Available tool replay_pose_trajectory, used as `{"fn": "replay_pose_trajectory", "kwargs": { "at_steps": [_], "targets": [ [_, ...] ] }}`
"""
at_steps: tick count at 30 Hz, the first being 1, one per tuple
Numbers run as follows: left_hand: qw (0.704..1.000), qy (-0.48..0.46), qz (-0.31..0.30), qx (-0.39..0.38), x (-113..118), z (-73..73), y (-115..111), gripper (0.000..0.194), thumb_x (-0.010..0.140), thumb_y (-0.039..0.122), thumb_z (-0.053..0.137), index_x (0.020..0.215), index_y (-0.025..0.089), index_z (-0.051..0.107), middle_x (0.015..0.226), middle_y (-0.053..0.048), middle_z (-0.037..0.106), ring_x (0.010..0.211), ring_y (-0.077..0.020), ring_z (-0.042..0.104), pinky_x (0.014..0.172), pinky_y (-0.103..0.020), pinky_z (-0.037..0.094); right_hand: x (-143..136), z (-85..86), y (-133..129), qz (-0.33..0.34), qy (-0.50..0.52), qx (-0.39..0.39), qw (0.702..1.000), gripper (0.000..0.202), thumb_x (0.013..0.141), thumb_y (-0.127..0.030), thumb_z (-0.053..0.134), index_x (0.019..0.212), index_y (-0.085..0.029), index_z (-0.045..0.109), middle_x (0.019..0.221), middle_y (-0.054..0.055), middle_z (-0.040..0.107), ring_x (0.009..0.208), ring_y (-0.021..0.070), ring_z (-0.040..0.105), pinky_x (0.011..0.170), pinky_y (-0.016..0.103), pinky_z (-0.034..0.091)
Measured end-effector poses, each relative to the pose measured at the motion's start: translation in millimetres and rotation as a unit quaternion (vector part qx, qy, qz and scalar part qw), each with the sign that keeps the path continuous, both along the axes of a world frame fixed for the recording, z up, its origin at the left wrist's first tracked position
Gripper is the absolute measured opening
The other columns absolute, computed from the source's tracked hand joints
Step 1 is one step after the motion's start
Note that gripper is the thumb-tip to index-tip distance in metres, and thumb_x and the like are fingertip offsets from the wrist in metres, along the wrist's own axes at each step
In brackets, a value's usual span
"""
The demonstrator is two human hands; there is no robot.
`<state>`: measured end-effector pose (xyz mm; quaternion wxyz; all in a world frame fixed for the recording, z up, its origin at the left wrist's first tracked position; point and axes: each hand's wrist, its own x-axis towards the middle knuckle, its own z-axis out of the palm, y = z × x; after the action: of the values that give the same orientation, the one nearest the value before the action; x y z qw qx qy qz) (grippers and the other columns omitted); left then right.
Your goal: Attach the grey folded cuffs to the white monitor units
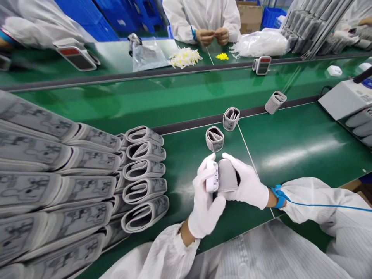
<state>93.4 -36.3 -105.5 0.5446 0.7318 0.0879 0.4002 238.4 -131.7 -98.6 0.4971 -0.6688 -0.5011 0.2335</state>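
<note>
White gloves on left hand [205, 205] and right hand [247, 182]; white monitor unit [212, 176] against plain grey cuff [227, 176]; blue wrist strap [279, 195], blue cord; glossy green bench [290, 143]; left of frame, grey cuff stack [72, 182] with dark printed diagrams; upper centre, pale yellow parts [185, 58], bright yellow bits [222, 56]; blue crates [116, 15] upper left.

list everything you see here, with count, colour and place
cuff: one, grey, in both hands
monitor: one, white, against the cuff
rolled cuffs: a stack, grey, left of the hands
loose cuffs: three, grey, beyond the hands
belt: green, across the middle
finished units: two, white with red, far side
bag: one, clear, far side
yellow bits: small pile, before a co-worker
wrist strap: blue, right wrist
left hand: white glove, on the monitor
right hand: white glove, around the cuff
</note>
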Motion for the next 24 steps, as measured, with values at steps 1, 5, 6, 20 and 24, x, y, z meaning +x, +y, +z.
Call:
{"fn": "replay_pose_trajectory", "kwargs": {
  "at_steps": [1,5,6,20,24],
  "targets": [
    [1.0,0.012,-0.013,0.02,-1.1,1.4,1.8,0.057,0.098,0.044,0.059,0.148,0.025,0.038,0.164,-0.021,0.032,0.153,-0.0381,0.033,0.12,-0.07,0.028,0.3,-1.2,0.2,0.001,-0.005,0.003,1.0,0.099,0.069,-0.044,0.089,0.155,-0.022,0.045,0.136,0.01,0.063,0.124,0.0295,0.065,0.104,0.038,0.055],
    [0.994,0.061,-0.043,0.08,-2.4,2.9,7.2,0.067,0.096,0.032,0.063,0.156,0.022,0.033,0.167,-0.023,0.026,0.155,-0.0389,0.028,0.12,-0.066,0.032,-0.3,-3.6,-0.6,-0.015,-0.005,-0.011,1.0,0.098,0.067,-0.047,0.088,0.153,-0.021,0.048,0.121,0.009,0.063,0.109,0.0273,0.068,0.094,0.037,0.058],
    [0.993,0.069,-0.038,0.09,-2.0,2.7,7.7,0.069,0.096,0.029,0.062,0.158,0.023,0.031,0.168,-0.022,0.025,0.155,-0.0384,0.028,0.12,-0.063,0.034,-0.3,-3.3,-0.8,-0.018,-0.003,-0.018,1.0,0.098,0.067,-0.046,0.088,0.152,-0.02,0.048,0.119,0.009,0.062,0.107,0.027,0.068,0.092,0.036,0.058],
    [0.952,0.28,0.126,0.009,-6.3,-0.2,7.4,0.078,0.088,0.024,0.067,0.16,0.03,0.035,0.146,-0.012,0.062,0.122,-0.0325,0.068,0.096,-0.044,0.059,6.3,6.4,3.2,-0.022,-0.006,-0.043,0.999,0.089,0.065,-0.036,0.083,0.146,-0.017,0.053,0.125,0.012,0.068,0.109,0.0295,0.068,0.094,0.04,0.057],
    [0.952,0.237,0.19,-0.033,-4.4,0.7,21.2,0.072,0.074,0.025,0.079,0.142,0.028,0.057,0.137,-0.01,0.068,0.117,-0.0334,0.069,0.1,-0.046,0.056,14.0,-0.3,2.5,0.09,0.002,-0.032,0.995,0.093,0.077,-0.052,0.079,0.156,-0.015,0.044,0.127,0.012,0.067,0.1,0.0238,0.068,0.088,0.037,0.059]
  ]
}}
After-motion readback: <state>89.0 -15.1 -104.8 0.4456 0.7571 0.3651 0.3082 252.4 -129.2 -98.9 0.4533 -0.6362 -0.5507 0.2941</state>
